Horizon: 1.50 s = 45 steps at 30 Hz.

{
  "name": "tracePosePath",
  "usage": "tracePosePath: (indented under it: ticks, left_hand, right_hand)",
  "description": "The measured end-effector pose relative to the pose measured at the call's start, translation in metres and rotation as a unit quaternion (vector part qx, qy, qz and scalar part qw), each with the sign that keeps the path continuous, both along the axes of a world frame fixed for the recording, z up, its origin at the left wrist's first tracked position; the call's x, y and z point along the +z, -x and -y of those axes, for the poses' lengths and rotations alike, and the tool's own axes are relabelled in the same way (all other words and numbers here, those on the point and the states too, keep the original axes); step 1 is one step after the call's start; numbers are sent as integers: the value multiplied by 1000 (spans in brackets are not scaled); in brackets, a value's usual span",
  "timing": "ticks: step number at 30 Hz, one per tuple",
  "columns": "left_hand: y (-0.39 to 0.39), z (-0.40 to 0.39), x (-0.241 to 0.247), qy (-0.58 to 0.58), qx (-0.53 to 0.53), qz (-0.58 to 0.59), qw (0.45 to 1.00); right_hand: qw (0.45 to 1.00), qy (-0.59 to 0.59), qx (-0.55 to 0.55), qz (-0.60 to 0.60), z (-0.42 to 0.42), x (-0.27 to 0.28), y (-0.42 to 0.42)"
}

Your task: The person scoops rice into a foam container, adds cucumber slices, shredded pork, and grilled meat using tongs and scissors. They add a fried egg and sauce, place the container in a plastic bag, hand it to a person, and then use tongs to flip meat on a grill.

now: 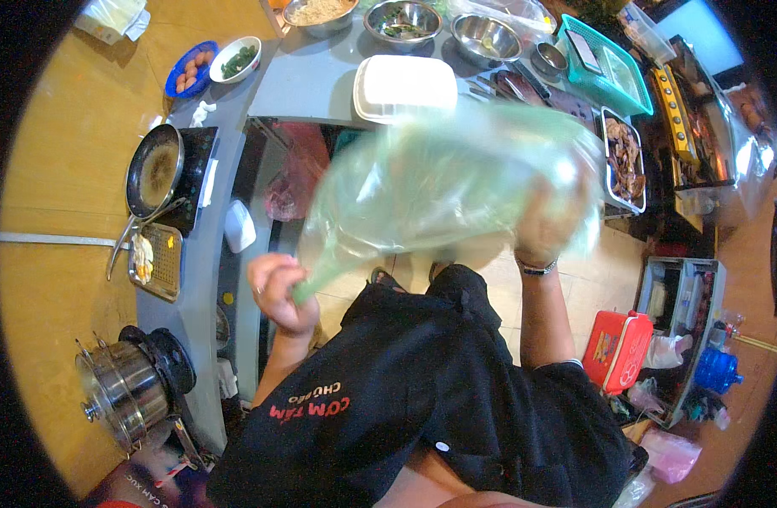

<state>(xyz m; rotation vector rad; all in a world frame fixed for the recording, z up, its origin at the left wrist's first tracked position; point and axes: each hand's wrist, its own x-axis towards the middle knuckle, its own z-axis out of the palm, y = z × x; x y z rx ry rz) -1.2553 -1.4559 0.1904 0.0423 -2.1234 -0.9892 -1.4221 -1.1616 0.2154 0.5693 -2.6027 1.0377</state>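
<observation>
A large translucent green plastic bag (420, 178), puffed out and blurred, stretches between my hands over the counter's front edge. My left hand (282, 292) grips its gathered, twisted end. My right hand (549, 219) shows blurred through the plastic at the other end. Whether it is inside the bag or behind it, and how its fingers are set, is unclear. Just beyond the bag, a white takeaway box (406, 86) with its lid down rests on the grey counter (299, 82); the bag partly overlaps its near edge.
Steel bowls (403, 24) line the counter's back. Knives (515, 87), a teal basket (607, 63) and a tray of grilled meat (623, 162) lie right. Leftward are a frying pan (155, 170), a blue egg basket (190, 70) and a steel pot (125, 390). A red cooler (617, 352) stands low right.
</observation>
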Motion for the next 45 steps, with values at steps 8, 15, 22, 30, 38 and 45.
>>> tracePosePath:
  ticks: [8,15,22,30,38,45]
  left_hand:
    - [18,-31,-125,-496,-146,244,820]
    - [93,-16,-39,-271,-60,345,897]
    - [98,-1,-26,-119,116,376,912]
    - [117,45,-27,-44,170,395,902]
    - [131,44,24,83,-52,333,938]
    - [20,4,15,-38,163,237,957]
  right_hand:
    - [795,-55,424,431,24,-140,5]
    - [736,446,-93,500,63,-163,225]
    - [655,547,24,521,104,-156,239]
    - [648,439,93,615,50,-132,210]
    - [521,314,186,772,85,-96,118]
    - [612,433,227,622,179,-94,36]
